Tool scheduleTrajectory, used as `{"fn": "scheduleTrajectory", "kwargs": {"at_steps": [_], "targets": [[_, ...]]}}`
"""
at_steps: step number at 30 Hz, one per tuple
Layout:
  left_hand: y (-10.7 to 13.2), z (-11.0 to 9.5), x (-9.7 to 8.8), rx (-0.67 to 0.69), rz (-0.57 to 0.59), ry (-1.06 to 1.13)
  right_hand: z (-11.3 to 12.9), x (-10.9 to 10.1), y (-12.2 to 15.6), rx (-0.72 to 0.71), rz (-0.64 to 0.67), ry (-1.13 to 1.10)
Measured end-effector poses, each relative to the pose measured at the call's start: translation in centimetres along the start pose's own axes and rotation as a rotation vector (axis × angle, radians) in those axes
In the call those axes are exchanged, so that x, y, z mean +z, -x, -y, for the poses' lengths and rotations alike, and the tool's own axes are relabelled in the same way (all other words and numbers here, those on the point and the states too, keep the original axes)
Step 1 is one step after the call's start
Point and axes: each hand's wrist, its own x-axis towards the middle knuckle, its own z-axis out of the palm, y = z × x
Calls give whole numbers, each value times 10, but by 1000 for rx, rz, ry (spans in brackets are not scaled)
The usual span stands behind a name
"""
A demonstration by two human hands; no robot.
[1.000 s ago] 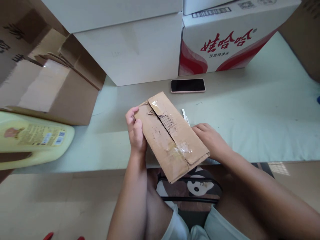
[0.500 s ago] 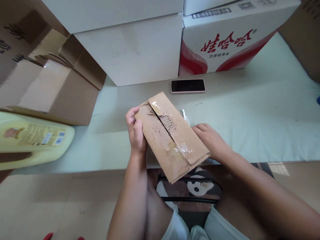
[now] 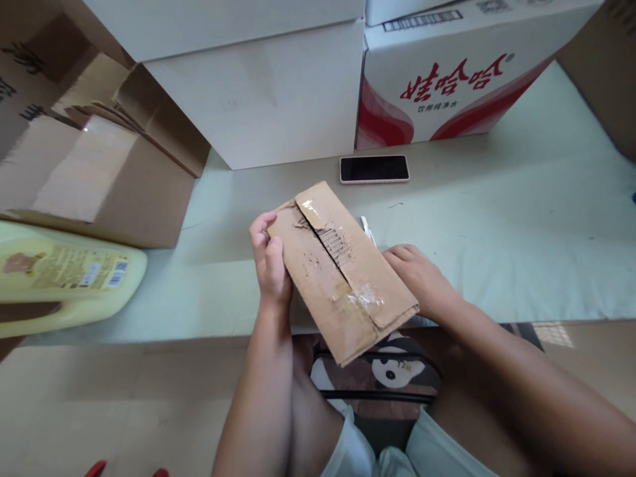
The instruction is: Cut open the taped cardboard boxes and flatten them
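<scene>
A small brown cardboard box [image 3: 340,271] with torn tape and a ripped centre seam is held tilted over the near edge of the pale green table [image 3: 497,232]. My left hand [image 3: 271,258] pinches its far left corner with thumb and fingers closed. My right hand [image 3: 420,275] grips the box's right side from behind, its fingers mostly hidden by the cardboard. A thin white strip [image 3: 368,228] pokes out just behind the box.
A dark phone [image 3: 374,169] lies on the table beyond the box. White cartons [image 3: 263,93] and a red-and-white carton [image 3: 447,79] line the back. An open brown carton [image 3: 99,172] and a yellow jug [image 3: 64,281] sit at left. A panda-print stool [image 3: 392,371] is below.
</scene>
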Motion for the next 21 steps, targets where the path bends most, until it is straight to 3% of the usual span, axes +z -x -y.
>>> {"fn": "scheduleTrajectory", "kwargs": {"at_steps": [21], "targets": [[5,-5,5,-29,13,-1,0,3,1,-34,0,-2]]}}
